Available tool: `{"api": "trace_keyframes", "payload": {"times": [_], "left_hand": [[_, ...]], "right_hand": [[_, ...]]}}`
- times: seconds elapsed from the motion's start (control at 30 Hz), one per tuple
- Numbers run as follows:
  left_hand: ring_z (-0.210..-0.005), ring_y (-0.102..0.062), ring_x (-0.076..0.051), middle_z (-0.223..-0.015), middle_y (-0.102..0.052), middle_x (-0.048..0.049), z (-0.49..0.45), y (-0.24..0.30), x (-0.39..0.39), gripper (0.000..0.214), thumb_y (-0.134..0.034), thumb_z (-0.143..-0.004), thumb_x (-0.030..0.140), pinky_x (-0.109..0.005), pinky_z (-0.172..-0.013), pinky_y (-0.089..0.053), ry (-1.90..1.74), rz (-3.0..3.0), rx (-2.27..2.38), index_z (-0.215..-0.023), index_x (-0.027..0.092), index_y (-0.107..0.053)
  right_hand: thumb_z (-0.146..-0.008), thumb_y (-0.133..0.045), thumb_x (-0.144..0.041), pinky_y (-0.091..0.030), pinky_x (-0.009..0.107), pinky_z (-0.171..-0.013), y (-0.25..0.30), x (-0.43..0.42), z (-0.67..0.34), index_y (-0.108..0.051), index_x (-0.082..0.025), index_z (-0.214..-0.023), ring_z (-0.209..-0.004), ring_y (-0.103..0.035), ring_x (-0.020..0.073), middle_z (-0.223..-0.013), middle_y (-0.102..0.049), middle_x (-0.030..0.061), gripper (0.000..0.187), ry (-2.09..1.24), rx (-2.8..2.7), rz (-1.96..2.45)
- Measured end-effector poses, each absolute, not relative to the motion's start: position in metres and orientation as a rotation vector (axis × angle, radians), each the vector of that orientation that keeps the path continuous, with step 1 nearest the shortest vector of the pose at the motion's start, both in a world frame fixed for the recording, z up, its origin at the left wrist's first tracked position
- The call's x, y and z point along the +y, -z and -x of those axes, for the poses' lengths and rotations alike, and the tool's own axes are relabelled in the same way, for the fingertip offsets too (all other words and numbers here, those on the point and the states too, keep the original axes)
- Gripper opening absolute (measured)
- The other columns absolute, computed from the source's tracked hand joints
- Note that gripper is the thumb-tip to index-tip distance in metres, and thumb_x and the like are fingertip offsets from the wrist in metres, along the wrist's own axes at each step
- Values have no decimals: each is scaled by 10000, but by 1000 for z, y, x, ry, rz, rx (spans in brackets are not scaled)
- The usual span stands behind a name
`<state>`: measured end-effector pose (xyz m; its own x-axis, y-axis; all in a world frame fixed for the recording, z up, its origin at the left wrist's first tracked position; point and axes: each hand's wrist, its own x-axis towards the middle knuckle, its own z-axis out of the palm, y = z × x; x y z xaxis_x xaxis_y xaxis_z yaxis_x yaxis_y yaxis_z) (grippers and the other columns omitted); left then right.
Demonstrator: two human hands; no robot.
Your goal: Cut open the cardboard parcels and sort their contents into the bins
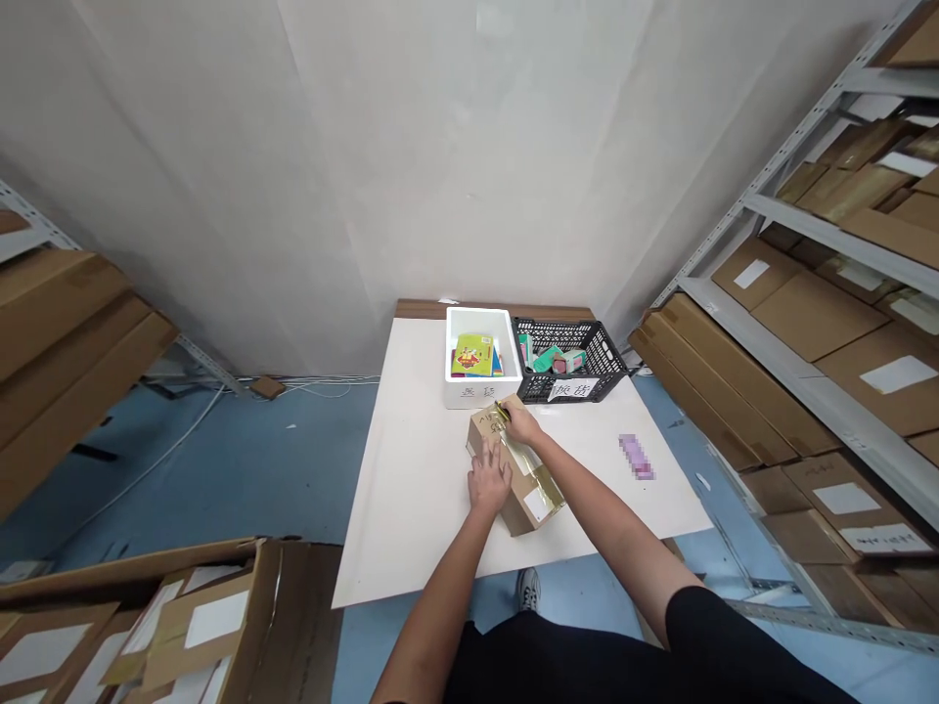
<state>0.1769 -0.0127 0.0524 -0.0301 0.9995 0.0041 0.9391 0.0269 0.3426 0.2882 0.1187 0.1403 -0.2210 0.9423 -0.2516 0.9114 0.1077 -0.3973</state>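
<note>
While your left hand (pixel 490 481) lies flat with fingers spread on the long brown cardboard box (pixel 519 479), gripping nothing, your right hand (pixel 519 422) curls at the box's far end by a shiny yellowish tape strip (pixel 501 411); whether its fingers have hold of that, I cannot tell. The box rests slantwise on the white-topped table (pixel 403 469), with a white rectangular bin (pixel 476 396) just beyond it and a black slotted plastic crate (pixel 529 389) beyond it to the right
</note>
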Motion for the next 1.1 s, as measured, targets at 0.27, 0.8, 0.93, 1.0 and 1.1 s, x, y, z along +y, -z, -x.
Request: {"api": "trace_keyframes", "payload": {"times": [0.27, 0.8, 0.93, 1.0, 1.1], "left_hand": [[-1287, -526, -405, -1778, -166, -67, -173, -60, -13, 668, -303, -1034, 423, -566, -939, -581, -465, -1935, 1959, -1684, 272, -269], [-1258, -514, -408, -1777, -180, -55, -164, -78, -10, 694, -329, -1016, 490, -588, -975, -527, -374, -1931, 1959, -1678, 285, -300], [-1306, -485, -412, -1771, -203, -61, -166, -79, -11, 695, -335, -1015, 499, -600, -1018, -496, -376, -1948, 1964, -1675, 283, -308], [-1353, -456, -422, -1764, -225, -80, -167, -82, -11, 688, -342, -1016, 479, -620, -1062, -455, -359, -1973, 1985, -1667, 256, -333], [-1471, -361, -426, -1714, -331, -149, -164, -88, -1, 679, -381, -1003, 437, -628, -1162, -356, -344, -2058, 1949, -1631, 181, -404]], "right_hand": [[-883, -598, -133, -484, 334, -930, -143, 99, -307, -544, -257, -1464, -1130, -668, 286, -1285, -718, 92, 597, -819, -2290, 1942], [-673, -711, -136, -377, 263, -603, -162, -17, -389, -726, -300, -1136, -758, -669, 239, -953, -761, 46, 492, -1089, -2219, 2038], [-632, -687, -78, -349, 276, -611, -160, -73, -421, -737, -298, -1067, -775, -683, 259, -894, -759, 57, 489, -1049, -2131, 2178], [-637, -685, -64, -353, 288, -632, -162, -100, -441, -743, -292, -1057, -788, -690, 270, -891, -762, 67, 482, -1058, -2150, 2229], [-722, -675, -101, -383, 293, -686, -163, -128, -469, -712, -314, -1215, -846, -703, 276, -943, -768, 60, 539, -1007, -2063, 2241]]}}
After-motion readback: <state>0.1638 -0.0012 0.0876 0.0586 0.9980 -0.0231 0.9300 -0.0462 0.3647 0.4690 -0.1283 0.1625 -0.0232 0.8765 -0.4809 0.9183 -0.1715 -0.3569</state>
